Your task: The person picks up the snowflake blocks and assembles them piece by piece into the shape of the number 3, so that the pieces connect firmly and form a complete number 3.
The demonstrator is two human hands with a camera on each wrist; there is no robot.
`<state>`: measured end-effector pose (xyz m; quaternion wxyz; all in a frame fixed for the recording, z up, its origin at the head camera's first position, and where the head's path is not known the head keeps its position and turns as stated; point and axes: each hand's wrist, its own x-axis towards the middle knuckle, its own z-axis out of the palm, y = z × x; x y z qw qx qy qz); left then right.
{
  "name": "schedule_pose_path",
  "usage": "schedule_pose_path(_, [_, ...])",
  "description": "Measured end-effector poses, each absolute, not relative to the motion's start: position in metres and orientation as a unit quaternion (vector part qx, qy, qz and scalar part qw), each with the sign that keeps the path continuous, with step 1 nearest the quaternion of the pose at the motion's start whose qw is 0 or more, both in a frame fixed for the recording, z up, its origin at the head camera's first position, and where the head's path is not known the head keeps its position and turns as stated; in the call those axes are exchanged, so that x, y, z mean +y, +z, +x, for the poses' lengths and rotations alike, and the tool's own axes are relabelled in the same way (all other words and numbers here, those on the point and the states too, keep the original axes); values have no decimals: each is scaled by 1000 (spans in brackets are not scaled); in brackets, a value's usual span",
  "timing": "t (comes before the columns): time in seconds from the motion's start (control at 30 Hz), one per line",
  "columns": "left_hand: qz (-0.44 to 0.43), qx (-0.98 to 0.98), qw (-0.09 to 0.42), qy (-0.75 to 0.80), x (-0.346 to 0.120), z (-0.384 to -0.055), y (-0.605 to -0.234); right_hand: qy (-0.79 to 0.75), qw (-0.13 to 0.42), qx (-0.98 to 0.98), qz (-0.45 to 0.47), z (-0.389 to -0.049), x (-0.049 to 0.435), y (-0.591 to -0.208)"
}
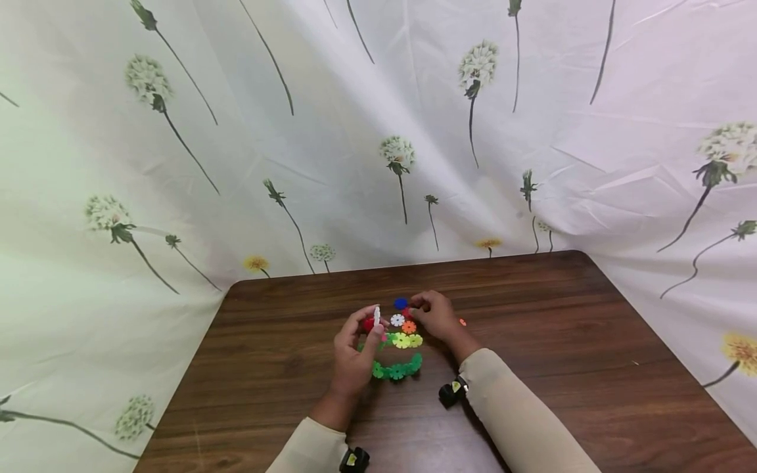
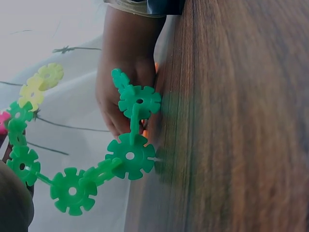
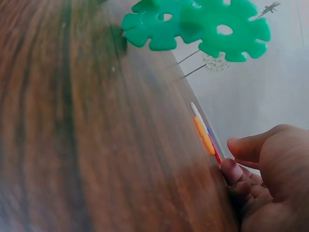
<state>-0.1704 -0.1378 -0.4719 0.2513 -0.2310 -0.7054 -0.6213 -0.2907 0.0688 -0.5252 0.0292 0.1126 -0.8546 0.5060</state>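
My left hand point(image 1: 351, 355) pinches a chain of interlocking plastic flower discs between thumb and fingers. White point(image 1: 377, 316), red point(image 1: 368, 324) and pink discs sit by its fingertips. Yellow discs point(image 1: 403, 340) and a curved run of green discs point(image 1: 397, 372) hang from the chain, above the table in the left wrist view. Beyond it, my right hand point(image 1: 437, 317) is low at the tabletop, its fingertips at a loose red disc point(image 1: 406, 313). In the right wrist view, the thumb point(image 3: 241, 146) stands apart from the fingertip touching the disc's edge.
Near the right hand, loose blue point(image 1: 401, 303), white point(image 1: 397, 320) and orange point(image 1: 409, 326) discs lie on the brown wooden table point(image 1: 266, 394). Another small orange disc point(image 1: 463, 322) lies farther right. A flower-printed cloth point(image 1: 355, 197) hangs behind the table's far edge.
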Motion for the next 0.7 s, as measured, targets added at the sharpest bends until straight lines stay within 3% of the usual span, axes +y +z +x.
schedule_pose_path(0.7, [-212, -717, 241, -619, -137, -170, -470, 464, 26, -879, 106, -291, 60, -520])
